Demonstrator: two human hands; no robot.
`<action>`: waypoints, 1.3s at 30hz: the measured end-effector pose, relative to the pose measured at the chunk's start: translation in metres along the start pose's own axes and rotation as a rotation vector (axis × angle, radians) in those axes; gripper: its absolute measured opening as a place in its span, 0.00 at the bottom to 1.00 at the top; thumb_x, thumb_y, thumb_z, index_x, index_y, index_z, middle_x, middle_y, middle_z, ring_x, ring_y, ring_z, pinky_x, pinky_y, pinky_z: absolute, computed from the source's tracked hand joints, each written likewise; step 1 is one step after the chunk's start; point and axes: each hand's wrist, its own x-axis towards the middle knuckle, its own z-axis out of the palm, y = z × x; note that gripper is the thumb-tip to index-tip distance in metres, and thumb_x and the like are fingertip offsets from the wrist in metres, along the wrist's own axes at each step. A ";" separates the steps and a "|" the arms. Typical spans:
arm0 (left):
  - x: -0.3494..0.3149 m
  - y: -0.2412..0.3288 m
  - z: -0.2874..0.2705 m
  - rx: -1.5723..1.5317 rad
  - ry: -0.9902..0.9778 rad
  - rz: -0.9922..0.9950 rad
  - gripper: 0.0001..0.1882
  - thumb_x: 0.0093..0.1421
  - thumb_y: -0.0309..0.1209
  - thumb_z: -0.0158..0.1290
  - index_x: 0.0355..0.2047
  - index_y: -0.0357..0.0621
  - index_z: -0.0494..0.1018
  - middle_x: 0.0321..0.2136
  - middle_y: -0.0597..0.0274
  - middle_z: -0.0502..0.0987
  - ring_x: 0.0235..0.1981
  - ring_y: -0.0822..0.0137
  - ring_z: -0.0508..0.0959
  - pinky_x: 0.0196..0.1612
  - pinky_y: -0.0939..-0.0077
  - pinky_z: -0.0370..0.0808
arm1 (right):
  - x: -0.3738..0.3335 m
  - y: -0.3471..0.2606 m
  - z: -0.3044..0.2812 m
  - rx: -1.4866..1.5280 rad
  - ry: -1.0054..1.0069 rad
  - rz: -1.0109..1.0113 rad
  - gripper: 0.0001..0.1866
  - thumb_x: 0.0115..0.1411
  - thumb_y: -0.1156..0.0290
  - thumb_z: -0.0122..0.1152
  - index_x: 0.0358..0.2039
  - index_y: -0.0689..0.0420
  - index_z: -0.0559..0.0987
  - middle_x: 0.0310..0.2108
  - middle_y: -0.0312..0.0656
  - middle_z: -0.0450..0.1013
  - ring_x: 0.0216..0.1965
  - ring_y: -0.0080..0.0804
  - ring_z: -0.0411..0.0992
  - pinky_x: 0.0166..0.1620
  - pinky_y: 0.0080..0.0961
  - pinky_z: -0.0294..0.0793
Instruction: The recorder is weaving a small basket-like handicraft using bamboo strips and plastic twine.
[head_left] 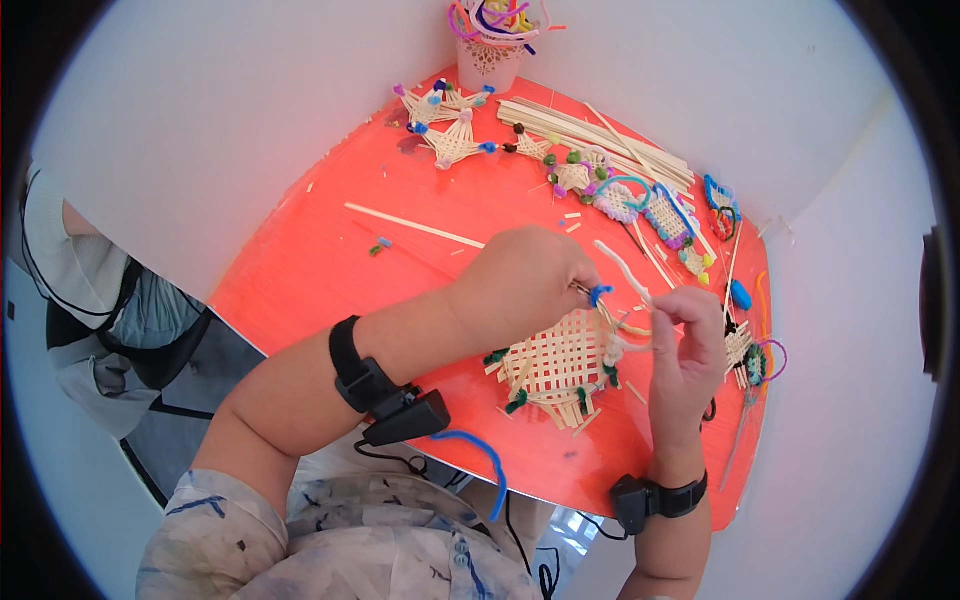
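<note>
A woven mat of pale wooden strips (560, 358), with dark green fuzzy ties at several edges, is tilted just below my hands. My left hand (525, 275) is closed in a pinch at its upper right corner, next to a blue fuzzy tie (600, 296). A white pipe cleaner (625, 268) is pinched between the thumb and fingers of my right hand (688, 345), its free end pointing up and left. More white pipe cleaner (618, 347) wraps the mat's right edge. The left fingertips are partly hidden behind the hand.
On the red table (320, 270) several woven stars (455, 140) and decorated woven pieces (667, 215) line the far side, beside a bundle of wooden strips (590, 140). A pink pot (488, 65) holds pipe cleaners. A blue pipe cleaner (485, 455) overhangs the front edge; scissors (738, 440) lie right.
</note>
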 end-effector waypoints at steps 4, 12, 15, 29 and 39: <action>-0.002 0.008 0.002 0.088 -0.037 0.044 0.08 0.54 0.29 0.60 0.34 0.44 0.81 0.26 0.58 0.78 0.30 0.58 0.80 0.33 0.65 0.75 | -0.001 -0.004 0.003 -0.049 -0.080 0.098 0.06 0.55 0.77 0.65 0.33 0.60 0.78 0.35 0.42 0.72 0.40 0.35 0.70 0.44 0.28 0.68; -0.006 0.013 0.011 0.189 -0.137 0.070 0.08 0.53 0.29 0.61 0.35 0.47 0.82 0.27 0.59 0.78 0.31 0.58 0.80 0.33 0.65 0.76 | -0.004 -0.009 0.010 -0.126 -0.155 0.082 0.07 0.50 0.77 0.68 0.29 0.58 0.77 0.33 0.40 0.72 0.37 0.37 0.70 0.42 0.32 0.67; -0.006 0.013 0.010 0.130 -0.146 0.021 0.09 0.51 0.29 0.62 0.35 0.45 0.81 0.28 0.58 0.79 0.32 0.57 0.80 0.34 0.65 0.76 | -0.002 -0.010 0.009 -0.076 -0.174 0.094 0.08 0.48 0.78 0.68 0.28 0.57 0.77 0.31 0.38 0.72 0.36 0.37 0.69 0.43 0.32 0.65; 0.002 0.011 -0.009 -0.043 -0.484 -0.079 0.08 0.50 0.29 0.60 0.30 0.39 0.81 0.20 0.54 0.78 0.21 0.60 0.78 0.28 0.68 0.72 | 0.006 -0.017 0.003 -0.238 -0.404 -0.122 0.11 0.46 0.75 0.70 0.31 0.51 0.78 0.36 0.31 0.72 0.44 0.35 0.66 0.49 0.36 0.55; 0.000 0.015 -0.001 0.029 -0.513 -0.093 0.07 0.49 0.29 0.60 0.29 0.41 0.81 0.20 0.52 0.78 0.22 0.57 0.78 0.29 0.64 0.73 | 0.003 -0.022 0.008 -0.324 -0.493 -0.096 0.11 0.46 0.79 0.67 0.29 0.52 0.76 0.30 0.32 0.67 0.37 0.33 0.64 0.45 0.35 0.55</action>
